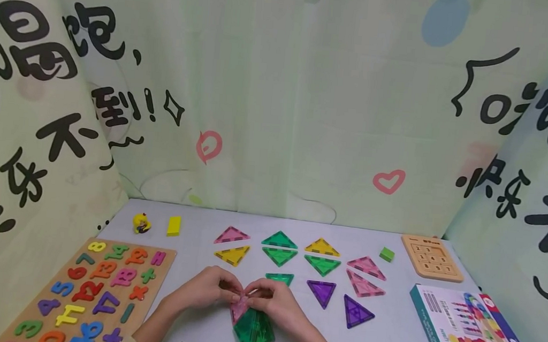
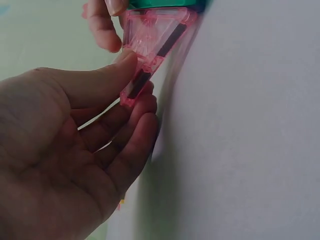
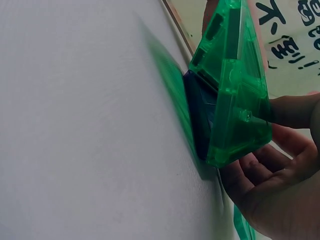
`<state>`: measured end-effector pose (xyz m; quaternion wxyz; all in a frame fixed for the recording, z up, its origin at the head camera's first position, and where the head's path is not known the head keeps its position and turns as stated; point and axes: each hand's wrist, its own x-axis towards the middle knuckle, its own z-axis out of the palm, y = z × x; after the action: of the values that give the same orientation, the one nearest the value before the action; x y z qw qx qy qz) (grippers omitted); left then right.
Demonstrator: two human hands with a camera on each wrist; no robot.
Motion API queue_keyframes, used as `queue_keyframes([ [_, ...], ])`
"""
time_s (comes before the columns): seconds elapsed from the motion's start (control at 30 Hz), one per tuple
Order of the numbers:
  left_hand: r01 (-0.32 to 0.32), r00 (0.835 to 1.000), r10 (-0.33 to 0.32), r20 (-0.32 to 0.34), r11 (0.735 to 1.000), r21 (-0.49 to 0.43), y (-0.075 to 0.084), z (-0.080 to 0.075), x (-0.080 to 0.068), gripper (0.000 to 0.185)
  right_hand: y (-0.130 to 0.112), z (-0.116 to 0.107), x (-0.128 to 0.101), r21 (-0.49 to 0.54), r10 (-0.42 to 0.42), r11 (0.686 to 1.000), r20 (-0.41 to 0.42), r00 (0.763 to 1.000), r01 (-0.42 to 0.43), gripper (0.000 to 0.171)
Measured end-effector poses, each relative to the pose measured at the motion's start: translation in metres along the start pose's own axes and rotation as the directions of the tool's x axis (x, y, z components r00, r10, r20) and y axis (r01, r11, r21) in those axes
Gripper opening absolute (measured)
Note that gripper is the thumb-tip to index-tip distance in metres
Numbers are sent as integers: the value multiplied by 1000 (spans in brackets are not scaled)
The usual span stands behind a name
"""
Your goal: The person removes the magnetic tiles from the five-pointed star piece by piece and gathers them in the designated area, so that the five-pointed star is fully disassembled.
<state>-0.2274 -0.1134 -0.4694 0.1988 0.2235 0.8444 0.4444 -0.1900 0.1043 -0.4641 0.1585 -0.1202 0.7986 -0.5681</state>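
My left hand [image 1: 208, 293] pinches a clear pink triangular magnetic tile [image 2: 147, 37] between thumb and fingers. The pink tile adjoins a solid shape of green triangular magnetic tiles [image 1: 254, 335] low in the head view. In the right wrist view a dark blue or purple tile [image 3: 201, 115] shows at the base of the green shape, close to the table. My right hand [image 1: 283, 307] holds this shape at its upper right, thumb against a green face [image 3: 247, 112]. Fingers hide part of the join between pink and green.
Beyond my hands lie loose triangle tiles: green [image 1: 280, 239], yellow [image 1: 232, 254], pink [image 1: 367, 267] and purple [image 1: 357, 313]. A number board [image 1: 148, 260] is at left; a box [image 1: 478, 337] and small wooden board [image 1: 432, 258] are at right. Small blocks [image 1: 174, 226] stand at the back.
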Motion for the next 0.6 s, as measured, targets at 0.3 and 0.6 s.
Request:
queue_keyframes([
  [0.3,1,999,-1,-45,1000,-11,-4,1,2,8,-1,-6,-1,-100,68,992,-42,997,-72,25],
  [0.6,55,975,-47,-216,998,32,-8,0,4,10,-1,-9,-2,-82,112,990,-11,994,-113,23],
])
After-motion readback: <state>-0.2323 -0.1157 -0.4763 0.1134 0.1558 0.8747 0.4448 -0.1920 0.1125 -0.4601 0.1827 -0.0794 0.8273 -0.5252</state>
